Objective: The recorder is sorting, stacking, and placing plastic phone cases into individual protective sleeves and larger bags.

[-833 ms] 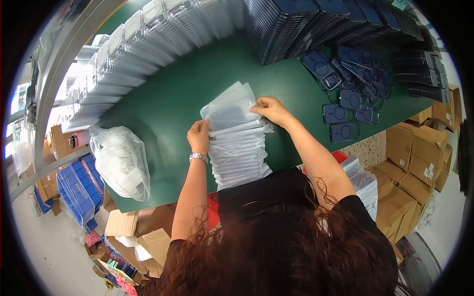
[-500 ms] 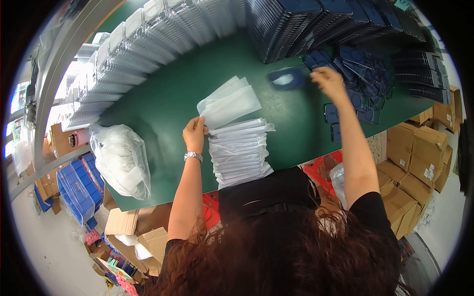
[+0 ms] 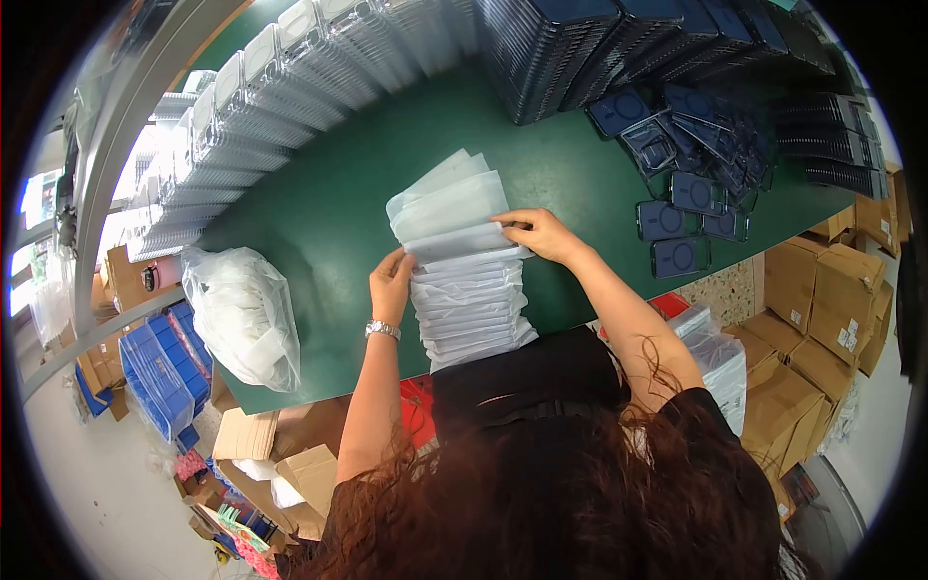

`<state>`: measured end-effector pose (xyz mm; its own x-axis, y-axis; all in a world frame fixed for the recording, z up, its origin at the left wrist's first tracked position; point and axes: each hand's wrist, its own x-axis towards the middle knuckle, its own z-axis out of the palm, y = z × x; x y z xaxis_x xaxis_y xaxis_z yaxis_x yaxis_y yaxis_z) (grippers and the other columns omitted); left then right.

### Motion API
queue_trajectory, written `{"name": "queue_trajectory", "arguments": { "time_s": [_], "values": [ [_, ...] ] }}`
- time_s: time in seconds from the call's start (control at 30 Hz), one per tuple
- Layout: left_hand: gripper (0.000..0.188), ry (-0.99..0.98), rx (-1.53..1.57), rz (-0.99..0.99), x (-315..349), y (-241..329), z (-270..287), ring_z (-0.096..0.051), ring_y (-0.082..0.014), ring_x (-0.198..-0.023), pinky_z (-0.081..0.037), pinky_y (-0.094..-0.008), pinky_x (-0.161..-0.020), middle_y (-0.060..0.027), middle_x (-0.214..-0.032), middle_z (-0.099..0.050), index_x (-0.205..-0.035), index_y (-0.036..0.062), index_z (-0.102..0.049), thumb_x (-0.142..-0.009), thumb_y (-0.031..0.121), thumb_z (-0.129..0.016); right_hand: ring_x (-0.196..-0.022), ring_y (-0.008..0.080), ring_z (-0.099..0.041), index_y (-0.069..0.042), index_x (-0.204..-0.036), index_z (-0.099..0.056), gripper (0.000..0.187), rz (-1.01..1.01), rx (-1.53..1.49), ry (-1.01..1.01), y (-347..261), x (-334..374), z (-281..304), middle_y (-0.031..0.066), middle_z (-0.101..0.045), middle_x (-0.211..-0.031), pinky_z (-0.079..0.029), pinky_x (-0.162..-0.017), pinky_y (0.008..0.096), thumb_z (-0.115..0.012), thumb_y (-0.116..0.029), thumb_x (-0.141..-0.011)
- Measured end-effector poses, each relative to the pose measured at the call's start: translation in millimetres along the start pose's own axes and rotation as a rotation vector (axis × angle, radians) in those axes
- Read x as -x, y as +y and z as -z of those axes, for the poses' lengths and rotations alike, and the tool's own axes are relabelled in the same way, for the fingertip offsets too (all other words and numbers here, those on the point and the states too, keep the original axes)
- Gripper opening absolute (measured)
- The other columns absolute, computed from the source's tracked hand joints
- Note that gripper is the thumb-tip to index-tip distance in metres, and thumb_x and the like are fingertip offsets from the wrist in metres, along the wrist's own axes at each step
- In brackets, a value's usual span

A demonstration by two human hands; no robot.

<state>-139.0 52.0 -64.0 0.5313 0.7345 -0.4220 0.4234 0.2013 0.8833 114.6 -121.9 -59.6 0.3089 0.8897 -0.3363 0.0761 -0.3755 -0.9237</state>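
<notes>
Thin white translucent sleeves lie fanned on the green table in front of me. My left hand pinches their near left edge; a metal watch is on that wrist. At the near right edge, my right hand has thumb and fingers closed on the top sleeve. Whether anything is inside that sleeve, I cannot tell. Directly below the hands, a row of overlapping white wrapped packets runs toward my lap. Dark blue phone cases with ring marks lie loose to the right of my right hand.
Tall stacks of dark cases stand at the far right, clear cases along the far left edge. A plastic bag of white material sits at left on the green table. Cardboard boxes and blue bins flank the table.
My right hand has come left and nearer, from beside the loose cases to the sleeves. The blurred blue case by it is no longer visible there. My left hand moved slightly nearer.
</notes>
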Motion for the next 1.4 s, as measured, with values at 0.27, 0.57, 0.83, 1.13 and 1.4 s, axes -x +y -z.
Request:
{"name": "queue_trajectory", "arguments": {
  "time_s": [0.27, 0.57, 0.83, 1.13, 1.4],
  "values": [
    [0.017, 0.219, -0.091, 0.005, -18, -18, -6, -0.059, -0.008, -0.059, -0.046, -0.0229, -0.055, -0.0043, -0.069, -0.066, -0.094, -0.0027, -0.067, -0.09, 0.014, -0.062, -0.065, 0.0049, -0.048, -0.001, -0.094, -0.066, 0.021, -0.077, -0.141, 0.031, 22, -19, -21, -0.0045, -0.055, -0.072, -0.041, -0.058, 0.0239, -0.068, -0.013, -0.077],
    [0.019, 0.273, -0.088, 0.062, -22, -10, -10, -0.061, -0.0109, -0.057, -0.047, -0.0242, -0.052, -0.0062, -0.067, -0.065, -0.099, -0.0036, -0.063, -0.092, 0.014, -0.06, -0.063, 0.0103, -0.053, -0.001, -0.091, -0.062, 0.022, -0.093, 0.098, 0.32, 27, -32, -2, 0.0034, -0.059, -0.067, -0.044, -0.059, 0.0264, -0.07, -0.015, -0.075],
    [0.037, 0.146, 0.191, 0.065, -4, 2, 2, -0.066, -0.0168, -0.082, -0.055, -0.026, -0.068, -0.0112, -0.105, -0.063, -0.125, -0.0039, -0.049, -0.093, 0.012, -0.058, -0.064, 0.0117, -0.056, -0.007, -0.113, -0.067, 0.034, -0.048, 0.111, 0.762, 25, 26, 177, 0.0066, -0.068, -0.083, -0.046, -0.058, 0.0255, -0.072, -0.022, -0.083],
    [0.028, -0.107, 0.036, 0.01, 15, 4, 12, -0.056, -0.0098, -0.098, -0.042, -0.0257, -0.087, -0.005, -0.111, -0.066, -0.113, 0.0008, -0.064, -0.091, 0.014, -0.052, -0.087, 0.0173, -0.063, -0.008, -0.106, -0.068, 0.027, -0.029, 0.208, 0.282, 3, 44, 67, 0.0082, -0.067, -0.101, -0.049, -0.076, 0.0295, -0.068, -0.021, -0.083],
    [0.032, -0.023, -0.038, 0.093, 8, -6, 5, -0.055, -0.0072, -0.083, -0.041, -0.02, -0.068, -0.0043, -0.107, -0.068, -0.118, 0.0, -0.063, -0.091, 0.008, -0.05, -0.066, 0.0102, -0.052, -0.01, -0.114, -0.067, 0.032, 0.068, 0.011, 0.065, 13, 1, -11, 0.0049, -0.063, -0.079, -0.045, -0.062, 0.0269, -0.067, -0.02, -0.084]
  ]
}}
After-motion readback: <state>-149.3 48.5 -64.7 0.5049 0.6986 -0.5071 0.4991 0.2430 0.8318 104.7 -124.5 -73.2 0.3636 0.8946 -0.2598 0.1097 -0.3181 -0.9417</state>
